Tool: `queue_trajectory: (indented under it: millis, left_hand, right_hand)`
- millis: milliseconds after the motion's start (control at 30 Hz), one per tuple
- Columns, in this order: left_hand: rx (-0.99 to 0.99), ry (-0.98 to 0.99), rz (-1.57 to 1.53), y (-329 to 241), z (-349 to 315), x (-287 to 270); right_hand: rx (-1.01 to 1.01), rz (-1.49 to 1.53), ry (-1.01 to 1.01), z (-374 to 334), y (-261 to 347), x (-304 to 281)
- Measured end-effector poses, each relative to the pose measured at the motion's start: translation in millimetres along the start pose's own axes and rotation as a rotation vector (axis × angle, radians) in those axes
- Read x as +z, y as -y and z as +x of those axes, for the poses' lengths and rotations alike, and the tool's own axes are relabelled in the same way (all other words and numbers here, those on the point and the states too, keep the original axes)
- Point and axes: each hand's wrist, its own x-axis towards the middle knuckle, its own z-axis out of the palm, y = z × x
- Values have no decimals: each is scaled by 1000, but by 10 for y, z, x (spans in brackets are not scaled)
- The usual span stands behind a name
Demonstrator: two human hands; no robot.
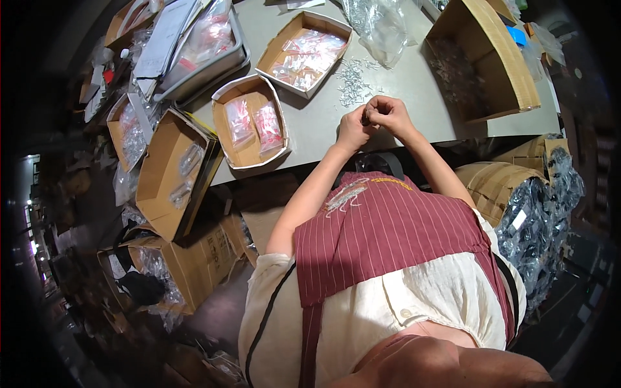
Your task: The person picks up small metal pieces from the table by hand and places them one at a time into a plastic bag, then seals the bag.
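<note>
My left hand (pixel 354 127) and my right hand (pixel 390 115) meet above the near edge of the grey table (pixel 414 90), fingers pinched together around a small dark item that I cannot make out. Just beyond the hands lies a loose heap of small silver screws (pixel 352 81). A clear plastic bag (pixel 381 26) lies behind that heap.
Open cardboard trays with small red-and-clear packets sit to the left (pixel 251 123) and at the back (pixel 304 52). A large empty-looking carton (pixel 482 58) stands right. A grey metal tray (pixel 207 52) holds bags. Boxes (pixel 171 171) and a dark plastic bag (pixel 540 220) crowd the floor.
</note>
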Motion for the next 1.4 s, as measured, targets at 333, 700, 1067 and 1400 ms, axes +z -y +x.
queue_trajectory:
  millis: [333, 700, 1067, 1400]
  left_hand:
    - [-15, 18, -34, 71, 3, 20]
    - [26, -23, -90, -55, 5, -7]
    - [28, 35, 54, 88, 32, 14]
    - [-83, -114, 50, -111, -185, -247]
  right_hand:
    - [-52, -212, 49, -31, -91, -105]
    - [-401, -685, 10, -138, 158, -104]
    - [-559, -985, 98, -204, 258, 6]
    - [-581, -986, 31, -304, 365, -13]
